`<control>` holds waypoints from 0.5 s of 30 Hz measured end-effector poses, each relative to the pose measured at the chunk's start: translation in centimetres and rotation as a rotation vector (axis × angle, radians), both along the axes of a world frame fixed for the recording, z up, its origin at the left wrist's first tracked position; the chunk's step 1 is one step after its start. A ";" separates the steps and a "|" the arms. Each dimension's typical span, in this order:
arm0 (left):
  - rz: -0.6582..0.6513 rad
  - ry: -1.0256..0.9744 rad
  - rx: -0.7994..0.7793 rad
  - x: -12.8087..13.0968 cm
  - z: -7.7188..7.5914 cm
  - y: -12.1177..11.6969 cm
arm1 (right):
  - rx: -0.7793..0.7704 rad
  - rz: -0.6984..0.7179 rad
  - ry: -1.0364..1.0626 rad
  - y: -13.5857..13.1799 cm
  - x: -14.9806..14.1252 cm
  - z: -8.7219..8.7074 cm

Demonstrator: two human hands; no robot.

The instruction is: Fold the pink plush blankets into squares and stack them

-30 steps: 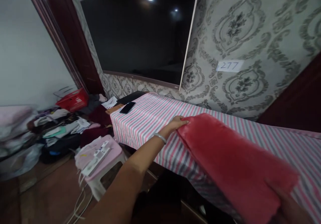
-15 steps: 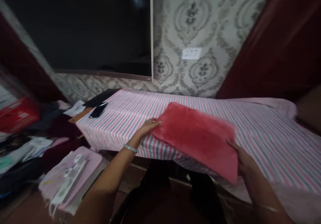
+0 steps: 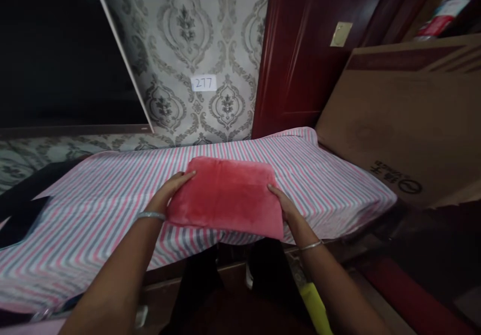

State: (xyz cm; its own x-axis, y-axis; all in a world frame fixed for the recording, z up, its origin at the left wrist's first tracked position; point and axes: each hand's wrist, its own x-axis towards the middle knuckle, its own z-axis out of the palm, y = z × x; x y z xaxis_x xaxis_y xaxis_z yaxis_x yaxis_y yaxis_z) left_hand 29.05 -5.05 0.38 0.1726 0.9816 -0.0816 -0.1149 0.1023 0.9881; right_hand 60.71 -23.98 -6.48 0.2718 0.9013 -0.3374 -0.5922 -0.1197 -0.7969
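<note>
A folded red plush cloth point(image 3: 227, 195) is held between my two hands, over the front part of a striped sheet point(image 3: 124, 190) that covers a long low surface. My left hand point(image 3: 171, 187) grips the cloth's left edge, thumb on top and the other fingers hidden beneath. At the right edge my right hand point(image 3: 281, 202) holds it the same way, its thumb pressing the upper face. The cloth lies nearly flat, its front edge close to the sheet's front drop. Whether its underside touches the sheet I cannot tell.
A large cardboard box point(image 3: 409, 124) leans at the right, with a plastic bottle point(image 3: 447, 12) above it. A dark television screen point(image 3: 63, 54) is at the left, before the patterned wall point(image 3: 188, 24). Something yellow point(image 3: 315, 307) is below my right forearm.
My view has swung to the right, bringing in the cardboard box. The red cloth, tilted down to the right before, now sits more level and squarely before me, still in both hands.
</note>
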 end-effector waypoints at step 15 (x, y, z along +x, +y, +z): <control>0.008 0.344 -0.021 2.3 1.8 -1.8 | 0.172 -0.044 -0.070 0.5 0.3 -1.4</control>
